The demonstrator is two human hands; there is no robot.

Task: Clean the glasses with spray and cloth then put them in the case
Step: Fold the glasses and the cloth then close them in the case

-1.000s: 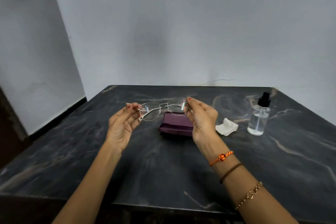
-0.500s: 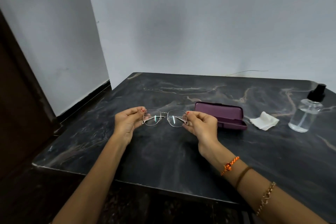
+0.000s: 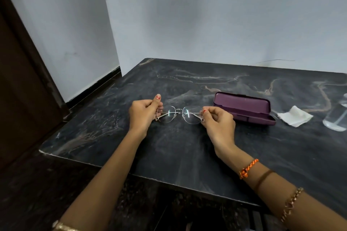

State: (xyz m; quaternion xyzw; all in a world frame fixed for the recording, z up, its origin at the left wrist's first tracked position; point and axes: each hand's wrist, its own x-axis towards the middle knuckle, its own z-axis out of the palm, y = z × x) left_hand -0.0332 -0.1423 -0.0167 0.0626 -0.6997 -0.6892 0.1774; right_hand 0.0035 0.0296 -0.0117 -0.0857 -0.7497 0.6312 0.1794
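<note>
Thin metal-framed glasses (image 3: 179, 114) are held low over the dark marble table (image 3: 169, 148), lenses facing me, temples folded in. My left hand (image 3: 143, 113) pinches the left end of the frame and my right hand (image 3: 218, 121) pinches the right end. A purple glasses case (image 3: 244, 108) lies just right of my right hand, its lid partly open. A folded white cloth (image 3: 294, 118) rests to the right of the case. The clear spray bottle (image 3: 337, 118) stands at the right edge of the view, cut off by the frame.
The table's left edge and near corner (image 3: 43, 151) lie close to my left forearm, with dark floor beyond. A dark wooden door (image 3: 22, 80) stands at the left. A grey wall runs behind the table.
The view has swung left, pushing the case, cloth and bottle to the right. Both hands have lowered the glasses toward the table and closed their fingers tighter on the frame ends.
</note>
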